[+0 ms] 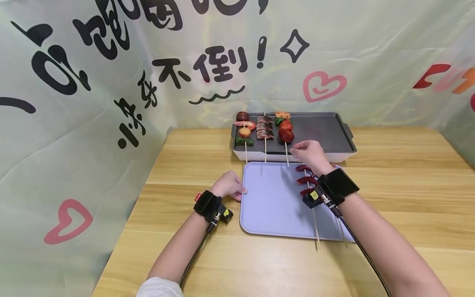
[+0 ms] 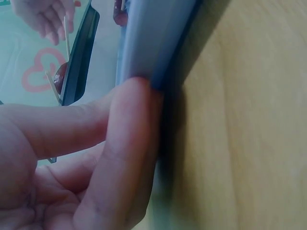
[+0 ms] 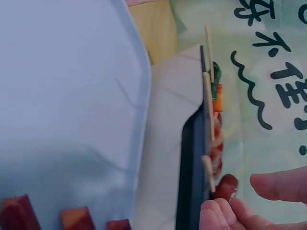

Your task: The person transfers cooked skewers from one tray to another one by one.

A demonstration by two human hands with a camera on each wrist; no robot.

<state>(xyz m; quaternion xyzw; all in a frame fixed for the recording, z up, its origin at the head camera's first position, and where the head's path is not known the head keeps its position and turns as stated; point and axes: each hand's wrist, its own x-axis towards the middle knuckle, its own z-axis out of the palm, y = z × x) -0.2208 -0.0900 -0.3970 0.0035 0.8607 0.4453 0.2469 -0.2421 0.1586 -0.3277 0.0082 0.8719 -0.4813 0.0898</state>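
Skewer [image 1: 285, 134]: orange, green and dark red pieces; on grill [image 1: 323, 130], stick overhanging front edge, open plate to its right. Right hand [image 1: 309, 154]: just beside, grip spread. Tray [image 1: 274, 206]: pale blue, on counter [image 1: 259, 268]; left hand [image 1: 228, 184] pinching its left rim. Tray skewers [image 1: 306, 180]: red, partly hidden by right wrist.

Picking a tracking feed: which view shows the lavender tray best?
The head view: nearly the whole lavender tray is in frame, though the right arm and skewers cover part of its right side. Left wrist: only an edge strip, where the left hand holds it. Right wrist: cropped surface and rim.
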